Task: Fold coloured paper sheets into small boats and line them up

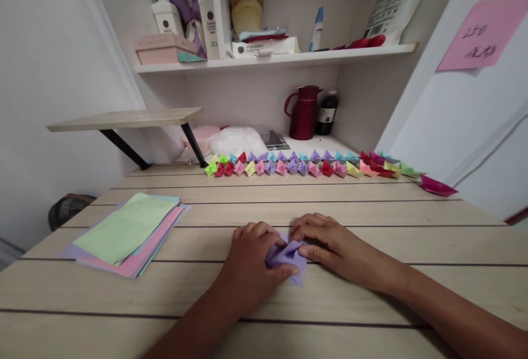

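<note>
A small purple sheet of paper (pixel 289 257), partly folded, lies on the wooden table (pixel 371 216) in front of me. My left hand (pixel 251 265) curls over its left side, the thumb pressing on the paper's lower edge. My right hand (pixel 330 241) rests on its right side with fingers bent and fingertips pinching a fold at the top. Much of the paper is hidden under both hands.
A stack of coloured paper sheets (pixel 127 232) lies at the left. Several folded paper boats (pixel 305 165) form two rows along the table's far edge, with a magenta boat (pixel 438 186) at the right end. Behind stand a dark red jug (pixel 304 112), a dark bottle (pixel 327 112) and a shelf (pixel 280 58).
</note>
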The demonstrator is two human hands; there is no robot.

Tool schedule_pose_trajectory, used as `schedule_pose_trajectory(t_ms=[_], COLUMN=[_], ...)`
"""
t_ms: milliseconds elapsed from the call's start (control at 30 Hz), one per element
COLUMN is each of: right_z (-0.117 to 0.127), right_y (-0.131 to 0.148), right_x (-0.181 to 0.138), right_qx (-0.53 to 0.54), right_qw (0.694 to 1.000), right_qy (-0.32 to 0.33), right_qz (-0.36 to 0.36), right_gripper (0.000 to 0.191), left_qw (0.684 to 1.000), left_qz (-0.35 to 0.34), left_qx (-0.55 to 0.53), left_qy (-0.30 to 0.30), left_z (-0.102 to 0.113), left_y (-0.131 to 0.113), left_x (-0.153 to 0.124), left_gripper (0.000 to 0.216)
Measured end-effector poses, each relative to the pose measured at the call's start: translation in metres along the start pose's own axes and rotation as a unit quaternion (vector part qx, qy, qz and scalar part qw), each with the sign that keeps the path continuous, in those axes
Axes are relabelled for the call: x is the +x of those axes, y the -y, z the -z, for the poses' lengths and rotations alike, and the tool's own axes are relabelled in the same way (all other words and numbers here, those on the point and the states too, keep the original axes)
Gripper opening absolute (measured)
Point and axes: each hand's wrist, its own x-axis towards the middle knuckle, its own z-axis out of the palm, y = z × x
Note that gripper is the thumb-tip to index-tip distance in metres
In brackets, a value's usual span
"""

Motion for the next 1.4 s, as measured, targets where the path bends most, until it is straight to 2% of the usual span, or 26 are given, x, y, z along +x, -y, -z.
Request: schedule_pose_trajectory(t_ms=[67, 233, 333, 400, 467, 667, 833, 967, 1100, 1400], right_z=[0.0, 0.003, 0.0, -0.002, -0.004, 0.005, 0.007, 0.002, -0.007, -0.017], right_y=[0.001, 0.002, 0.001, 0.0, -0.002, -0.009, -0.011, -0.01, -0.01, -0.01], right_x=[0.0, -0.001, 0.0, 0.001, 0.002, 0.0, 0.0, 0.002, 0.006, 0.011], right_qx=[-0.004, 0.023, 0.024, 0.018, 0.022, -0.017, -0.015, 0.01, 0.0, -0.074], right_qw=[1.0, 1.0, 1.0, 1.0, 0.999, 1.0, 1.0, 1.0, 0.998, 0.99], right_qy=[-0.001, -0.001, -0.008, -0.021, -0.028, -0.01, 0.005, -0.018, -0.046, -0.069], right_qz=[-0.007, 0.0, -0.003, -0.005, -0.002, 0.017, 0.019, -0.009, -0.047, -0.098], right_gripper=[0.018, 0.022, 0.025, 0.019, 0.01, 0.014, 0.018, 0.022, 0.021, 0.016], left_qw=[1.0, 0.999, 0.999, 0.999, 0.999, 0.996, 0.998, 0.998, 0.998, 0.996], left_qz=[0.007, 0.034, 0.034, 0.036, 0.041, 0.074, 0.048, 0.051, 0.064, 0.063], left_qx=[0.012, 0.033, 0.027, 0.017, -0.001, -0.032, -0.027, -0.026, -0.001, 0.061], left_qy=[-0.013, -0.026, -0.024, -0.017, -0.013, -0.028, -0.024, -0.018, -0.026, -0.026], left_z=[-0.003, -0.008, -0.008, -0.008, -0.005, 0.003, 0.002, 0.002, 0.001, -0.003], left_y=[-0.002, -0.004, -0.003, -0.001, 0.002, 0.01, 0.01, 0.008, 0.003, -0.002], left_x=[0.002, 0.007, 0.009, 0.009, 0.008, 0.0, -0.003, -0.001, 0.002, 0.005], left_gripper=[0.032, 0.008, 0.006, 0.005, 0.008, 0.024, 0.025, 0.009, 0.002, 0.01])
